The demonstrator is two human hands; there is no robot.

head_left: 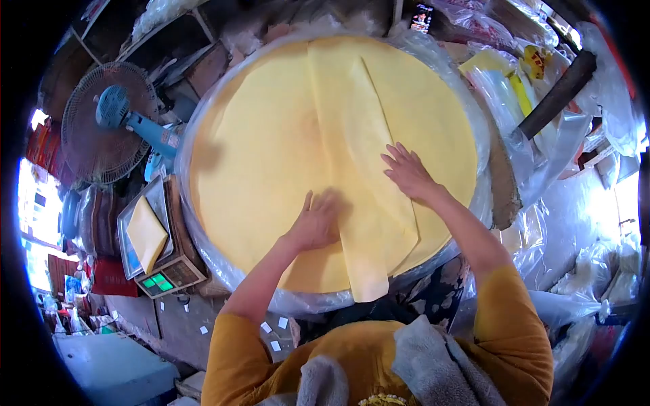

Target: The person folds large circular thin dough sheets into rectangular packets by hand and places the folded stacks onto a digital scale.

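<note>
A wide stack of thin, round yellow sheets [250, 169], perhaps a flat food, lies in front of me. Its top sheet has a long folded flap [362, 128] running from the far side to the near edge, where a pale end hangs over the rim. My right hand [409, 174] rests on the flap's right side, fingers spread. Left of the fold, my left hand [317, 220] is low over the sheet with its thumb apart; its fingertips are blurred by motion. I see nothing held in either hand.
Clear plastic [484, 135] surrounds the stack. At left, a folded yellow sheet [147, 233] lies on a metal tray on a digital scale [162, 283], beside a blue fan [112, 115]. Plastic bags [501, 84] and a dark bar [558, 95] are at right. Paper bits [274, 345] dot the floor.
</note>
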